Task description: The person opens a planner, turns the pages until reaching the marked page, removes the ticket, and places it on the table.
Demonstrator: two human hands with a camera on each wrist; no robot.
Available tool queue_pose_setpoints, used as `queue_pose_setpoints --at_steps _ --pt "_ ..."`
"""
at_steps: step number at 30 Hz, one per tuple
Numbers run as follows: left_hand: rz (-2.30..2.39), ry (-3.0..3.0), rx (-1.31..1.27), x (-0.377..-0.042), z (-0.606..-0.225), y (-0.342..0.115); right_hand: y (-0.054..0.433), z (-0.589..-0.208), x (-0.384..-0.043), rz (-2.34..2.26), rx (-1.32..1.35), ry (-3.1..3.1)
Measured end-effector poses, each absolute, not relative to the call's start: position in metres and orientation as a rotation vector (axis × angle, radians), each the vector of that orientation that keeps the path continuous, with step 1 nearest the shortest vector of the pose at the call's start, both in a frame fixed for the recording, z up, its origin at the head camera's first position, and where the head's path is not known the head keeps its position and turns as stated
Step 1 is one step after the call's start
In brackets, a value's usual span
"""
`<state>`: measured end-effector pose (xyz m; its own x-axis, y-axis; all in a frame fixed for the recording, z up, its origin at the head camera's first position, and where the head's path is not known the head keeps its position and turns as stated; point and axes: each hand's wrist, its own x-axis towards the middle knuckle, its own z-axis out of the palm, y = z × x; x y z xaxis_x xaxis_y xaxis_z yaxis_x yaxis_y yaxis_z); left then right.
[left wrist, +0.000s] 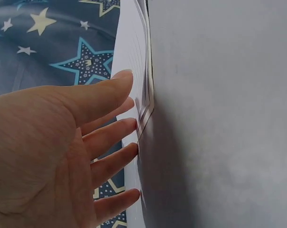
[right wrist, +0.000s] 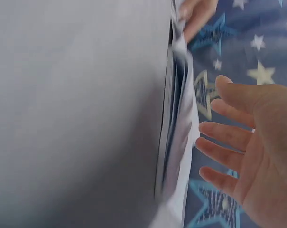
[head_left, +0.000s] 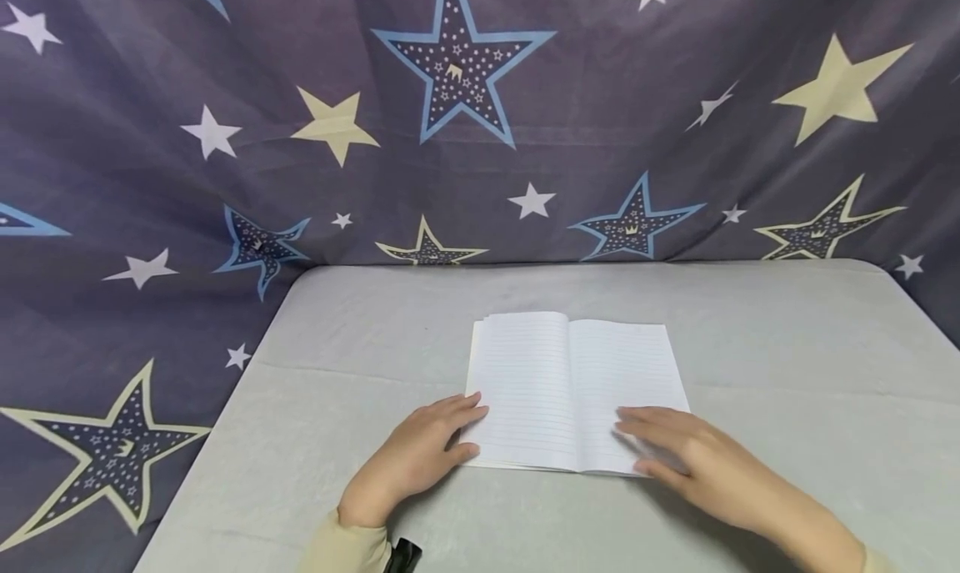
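Observation:
An open notebook [head_left: 521, 373] with blank lined pages lies on the table in the head view. At its left edge is my left hand [head_left: 420, 448], fingers spread loosely, fingertips right at the page's lower left margin. In the left wrist view, the left thumb [left wrist: 98, 97] overlaps the page edges, and nothing is gripped. My right hand [head_left: 697, 460] is over the lower right page, its fingers extended. The right wrist view shows the right fingers [right wrist: 224, 152] relaxed and apart from the notebook's slightly raised pages [right wrist: 181, 128].
The notebook lies on a pale grey table [head_left: 360, 331] with rounded far corners. A dark curtain [head_left: 255, 47] printed with stars hangs behind it and along its left side. A black strap [head_left: 403, 555] shows at the left sleeve [head_left: 347, 548].

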<state>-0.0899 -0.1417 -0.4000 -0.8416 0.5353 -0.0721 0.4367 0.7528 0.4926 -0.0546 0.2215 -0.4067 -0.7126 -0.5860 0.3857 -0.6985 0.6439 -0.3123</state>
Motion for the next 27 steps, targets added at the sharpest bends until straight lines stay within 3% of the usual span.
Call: queue_pose_setpoints --at_steps 12,27 --pt "0.657 2.800 0.804 -0.089 -0.401 -0.141 0.290 -0.432 -0.071 0.651 0.950 -2.761" --pt "0.639 2.823 0.817 -0.088 -0.402 -0.140 0.283 -0.427 -0.075 0.514 0.851 -2.756"
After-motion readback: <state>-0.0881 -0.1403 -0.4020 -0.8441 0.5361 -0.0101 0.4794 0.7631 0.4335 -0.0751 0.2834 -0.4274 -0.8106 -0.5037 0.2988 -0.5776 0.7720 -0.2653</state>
